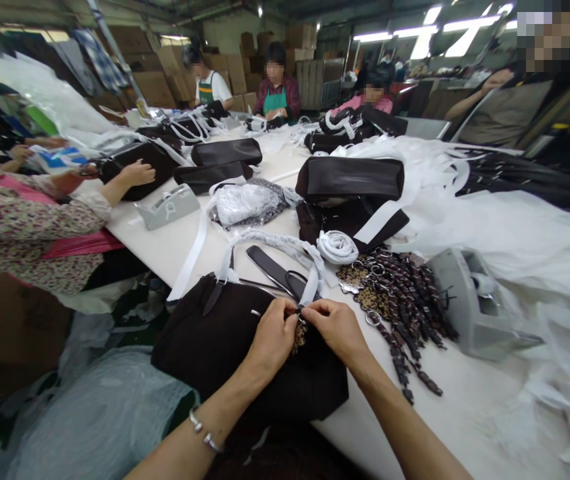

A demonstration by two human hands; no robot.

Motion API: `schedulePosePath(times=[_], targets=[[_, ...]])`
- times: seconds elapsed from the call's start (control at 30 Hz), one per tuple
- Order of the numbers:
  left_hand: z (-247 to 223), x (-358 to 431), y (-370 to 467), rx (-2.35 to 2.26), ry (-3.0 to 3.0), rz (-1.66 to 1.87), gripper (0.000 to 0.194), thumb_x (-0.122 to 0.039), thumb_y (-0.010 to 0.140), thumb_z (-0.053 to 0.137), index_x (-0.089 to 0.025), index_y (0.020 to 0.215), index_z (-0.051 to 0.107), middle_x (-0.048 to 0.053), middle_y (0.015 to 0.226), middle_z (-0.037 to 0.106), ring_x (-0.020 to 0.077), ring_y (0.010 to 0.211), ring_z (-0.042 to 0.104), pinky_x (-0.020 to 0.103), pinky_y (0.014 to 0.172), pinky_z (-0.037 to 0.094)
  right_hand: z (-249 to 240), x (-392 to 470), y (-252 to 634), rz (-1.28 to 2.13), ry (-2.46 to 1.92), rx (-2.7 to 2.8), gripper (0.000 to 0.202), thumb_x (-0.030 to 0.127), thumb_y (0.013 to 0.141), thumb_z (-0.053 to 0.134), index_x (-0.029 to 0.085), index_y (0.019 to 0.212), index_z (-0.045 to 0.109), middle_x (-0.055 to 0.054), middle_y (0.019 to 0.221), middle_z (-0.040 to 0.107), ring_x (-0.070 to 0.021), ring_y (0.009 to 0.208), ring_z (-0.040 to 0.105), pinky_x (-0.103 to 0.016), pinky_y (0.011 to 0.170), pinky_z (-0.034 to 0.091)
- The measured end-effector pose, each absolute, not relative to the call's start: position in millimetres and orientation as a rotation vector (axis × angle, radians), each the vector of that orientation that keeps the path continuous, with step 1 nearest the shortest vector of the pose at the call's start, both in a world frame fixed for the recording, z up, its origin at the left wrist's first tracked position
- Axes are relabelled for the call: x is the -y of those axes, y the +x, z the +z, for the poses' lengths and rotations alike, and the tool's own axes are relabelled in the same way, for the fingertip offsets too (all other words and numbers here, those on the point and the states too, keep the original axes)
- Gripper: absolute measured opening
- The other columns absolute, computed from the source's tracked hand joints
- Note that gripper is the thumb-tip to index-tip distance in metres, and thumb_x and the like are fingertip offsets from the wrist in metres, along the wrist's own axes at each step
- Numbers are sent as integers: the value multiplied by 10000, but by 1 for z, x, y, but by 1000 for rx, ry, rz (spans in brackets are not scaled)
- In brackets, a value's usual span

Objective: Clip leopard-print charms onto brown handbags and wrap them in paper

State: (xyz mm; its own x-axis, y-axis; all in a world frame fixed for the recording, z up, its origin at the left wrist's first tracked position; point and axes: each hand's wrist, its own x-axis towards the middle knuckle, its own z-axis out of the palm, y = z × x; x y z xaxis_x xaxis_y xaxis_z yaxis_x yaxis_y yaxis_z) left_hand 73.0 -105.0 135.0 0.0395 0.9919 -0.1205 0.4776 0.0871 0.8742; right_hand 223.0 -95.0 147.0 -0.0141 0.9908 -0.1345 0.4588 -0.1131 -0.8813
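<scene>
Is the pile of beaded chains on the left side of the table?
No, the beaded chains lie right of the dark bag.

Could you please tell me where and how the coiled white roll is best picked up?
I would pinch the white roll by opposite sides of its outer rim, coming from above and the near side: its spiral face is exposed, while the dark bag lies behind. Holding the rim should limit unwinding.
</scene>
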Motion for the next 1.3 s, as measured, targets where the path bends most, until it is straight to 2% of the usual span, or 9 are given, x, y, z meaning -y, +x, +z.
schedulePosePath(times=[0.07,0.1,0.23,0.4,0.5,0.63,0.83,1.2,1.3], targets=[[136,104,72,-1521,1629,887,87,-179,827,541,-189,876,612,16,906,615,136,785,578,253,758,455,143,95,225,1139,-1584,1434,252,387,758,642,158,780,745,-41,784,746,-189,754,654,-257,693,451],[136,103,72,-1493,1634,870,76,-203,832,548,-186,843,621,15,901,605,143,804,572,251,761,448,141,94,227,1163,-1564,1398,271,402,753,651,150,792,744,-45,795,747,-191,764,654,-259,700,455],[136,97,72,-1453,1554,759,162,-278,849,547,-177,730,592,-2,800,554,137,723,535,238,680,422,138,93,230,1198,-1570,1351,283,408,755,649,142,797,735,-46,792,740,-197,761,651,-266,696,457],[136,93,75,-1518,1772,713,170,-144,835,482,-192,672,490,2,787,533,151,800,530,259,767,406,143,93,231,934,-1673,1571,207,322,815,581,191,811,740,-38,849,743,-199,833,659,-285,798,446],[135,91,76,-1538,1883,648,190,-137,850,453,-200,671,462,7,783,516,155,793,515,269,766,404,143,93,230,813,-1716,1729,188,247,820,560,207,812,743,-40,865,737,-194,843,655,-287,818,439],[137,90,76,-1560,1891,641,209,-122,852,439,-200,659,449,3,761,495,145,743,504,256,709,407,141,92,229,774,-1769,1822,185,220,823,564,209,813,748,-46,869,729,-188,836,655,-276,808,441],[140,94,74,-1551,1711,624,169,-102,820,447,-198,682,468,-1,786,492,112,616,472,199,502,366,141,90,230,744,-1808,1896,173,234,830,592,235,854,763,-45,916,732,-190,872,658,-272,832,434],[142,85,70,-1467,2138,504,192,-97,860,435,-206,715,495,8,771,512,160,732,499,274,717,410,141,85,232,756,-1815,1936,193,275,855,572,253,861,764,-44,935,742,-197,896,668,-277,820,432],[135,86,73,-1510,2117,560,198,-108,872,424,-211,713,482,2,761,509,158,728,496,269,721,397,142,86,232,762,-1818,1943,205,281,859,563,255,863,766,-45,939,750,-202,895,674,-277,798,431]])
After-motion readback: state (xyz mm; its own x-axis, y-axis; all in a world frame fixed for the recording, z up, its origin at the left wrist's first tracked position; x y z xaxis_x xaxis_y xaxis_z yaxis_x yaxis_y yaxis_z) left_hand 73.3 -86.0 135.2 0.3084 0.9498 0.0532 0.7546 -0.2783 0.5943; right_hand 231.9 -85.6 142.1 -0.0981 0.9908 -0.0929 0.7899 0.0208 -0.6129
